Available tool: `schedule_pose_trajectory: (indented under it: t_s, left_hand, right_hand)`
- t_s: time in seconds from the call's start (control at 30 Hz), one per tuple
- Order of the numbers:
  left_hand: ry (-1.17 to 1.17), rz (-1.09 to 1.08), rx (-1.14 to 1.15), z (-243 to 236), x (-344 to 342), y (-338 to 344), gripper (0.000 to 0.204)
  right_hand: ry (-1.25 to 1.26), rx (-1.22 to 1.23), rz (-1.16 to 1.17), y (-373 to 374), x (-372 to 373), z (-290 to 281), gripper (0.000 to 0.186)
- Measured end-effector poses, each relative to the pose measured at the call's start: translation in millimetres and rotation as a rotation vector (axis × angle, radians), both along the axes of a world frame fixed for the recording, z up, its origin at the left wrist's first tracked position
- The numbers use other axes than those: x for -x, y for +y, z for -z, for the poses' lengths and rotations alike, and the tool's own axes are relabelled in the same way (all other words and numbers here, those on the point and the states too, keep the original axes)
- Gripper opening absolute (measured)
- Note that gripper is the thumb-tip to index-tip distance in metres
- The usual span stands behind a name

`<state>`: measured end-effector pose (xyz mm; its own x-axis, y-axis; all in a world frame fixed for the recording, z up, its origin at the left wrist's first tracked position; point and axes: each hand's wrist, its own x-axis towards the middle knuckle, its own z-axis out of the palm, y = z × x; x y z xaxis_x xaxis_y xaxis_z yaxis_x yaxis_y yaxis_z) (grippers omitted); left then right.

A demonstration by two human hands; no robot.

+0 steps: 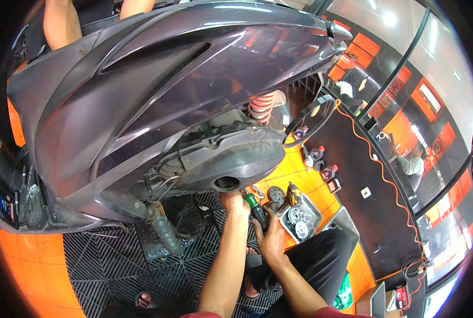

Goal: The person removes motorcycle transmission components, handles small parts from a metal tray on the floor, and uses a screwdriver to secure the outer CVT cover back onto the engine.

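A dark grey scooter [157,111] fills the upper left, its crankcase side cover [236,159] facing me with a round dark opening at the lower edge. My left hand [234,203] reaches up to the underside of this cover, just below the opening; its fingers are mostly hidden. Beside it, my right hand [271,236] is closed around a green and black power tool [257,211], whose exact kind I cannot make out. A metal tray [313,209] with round metal parts [301,229] stands to the right, and a yellow and black power tool [293,195] is at its far edge.
Several bottles [329,172] stand on the orange floor tiles beyond the tray. The scooter's kickstand side has a black ribbed pedal [167,236] above black grating [98,259]. An orange cable [382,169] runs along the dark wall panel. Another person's forearms [61,26] show at the top left.
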<state>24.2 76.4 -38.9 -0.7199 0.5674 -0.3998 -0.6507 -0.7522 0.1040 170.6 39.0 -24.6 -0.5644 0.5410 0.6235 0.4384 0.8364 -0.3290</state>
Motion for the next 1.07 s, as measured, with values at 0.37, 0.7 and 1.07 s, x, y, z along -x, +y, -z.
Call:
schedule_pose_trajectory:
  t_s: [0.37,0.7,1.07]
  left_hand:
    - [0.021,-0.011,-0.003,0,2,-2,0.021]
    - [-0.100,-0.018,-0.006,-15,3,-8,0.011]
    - [-0.049,-0.050,0.047,-4,10,-6,0.025]
  right_hand:
    - [0.388,1.386,-0.003,-17,15,-34,0.046]
    - [0.099,0.550,0.046,-14,12,-19,0.050]
    - [0.119,0.440,-0.064,-2,19,-23,0.058]
